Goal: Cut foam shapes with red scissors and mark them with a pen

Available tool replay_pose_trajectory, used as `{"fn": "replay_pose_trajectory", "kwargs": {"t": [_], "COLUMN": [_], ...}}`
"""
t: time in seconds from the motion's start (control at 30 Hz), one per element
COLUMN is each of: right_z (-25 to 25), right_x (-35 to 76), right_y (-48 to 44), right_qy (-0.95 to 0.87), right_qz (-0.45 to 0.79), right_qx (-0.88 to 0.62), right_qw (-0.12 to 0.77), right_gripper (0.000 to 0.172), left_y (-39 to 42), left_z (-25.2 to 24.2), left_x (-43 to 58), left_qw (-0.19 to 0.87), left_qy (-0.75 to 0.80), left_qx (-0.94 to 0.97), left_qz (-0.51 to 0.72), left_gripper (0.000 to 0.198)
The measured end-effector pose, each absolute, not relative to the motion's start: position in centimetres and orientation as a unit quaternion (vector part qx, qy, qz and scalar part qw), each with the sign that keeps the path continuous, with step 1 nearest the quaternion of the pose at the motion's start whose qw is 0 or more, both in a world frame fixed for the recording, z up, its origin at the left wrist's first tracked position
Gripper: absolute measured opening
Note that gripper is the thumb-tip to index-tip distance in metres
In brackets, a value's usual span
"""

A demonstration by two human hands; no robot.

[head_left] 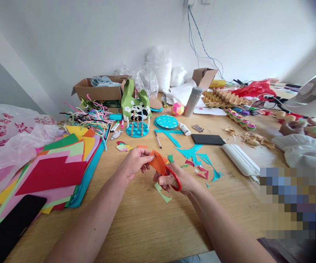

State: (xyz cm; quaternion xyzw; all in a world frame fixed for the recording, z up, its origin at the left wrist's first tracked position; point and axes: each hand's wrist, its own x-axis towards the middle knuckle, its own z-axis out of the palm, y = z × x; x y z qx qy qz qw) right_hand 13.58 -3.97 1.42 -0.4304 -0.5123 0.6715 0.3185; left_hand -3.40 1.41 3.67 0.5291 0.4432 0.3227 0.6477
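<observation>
From the head camera, looking down on the wooden table (147, 226), both hands meet near the middle of the tabletop. The left hand (135, 161) pinches a small piece of orange paper (158, 161) between thumb and fingers, closed tight on its left edge. The right hand (174, 179) sits just at four o'clock from it, fingers curled through the red loops of the scissors (175, 178). The blades are hidden behind the orange paper, so I cannot tell how far they gape.

A green scrap (162, 193) lies on the wood at six o'clock, just under the hands. Teal offcuts (193, 151) are scattered at two o'clock, with a black tablet (207, 139) beyond them. At nine o'clock a fanned stack of coloured sheets (61, 168) spreads out, and a black phone (11, 226) rests on its near corner. At twelve o'clock stands a green panda bag (134, 106), with a cardboard box (100, 91) behind it. Far off at three o'clock another person's hands (293, 128) are at work on the table edge.
</observation>
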Motion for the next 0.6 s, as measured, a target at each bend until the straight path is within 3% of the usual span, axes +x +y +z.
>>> {"fn": "replay_pose_trajectory", "kwargs": {"t": [0.6], "right_z": [1.52], "right_x": [13.83], "right_y": [-3.87], "right_qy": [-0.537], "right_qz": [0.677], "right_qx": [-0.399], "right_qw": [0.307], "right_gripper": [0.055], "left_y": [1.46], "left_z": [3.58], "left_x": [-3.40], "left_qw": [0.689], "left_qy": [0.417], "left_qx": [0.501], "left_qz": [0.317], "left_gripper": [0.028]}}
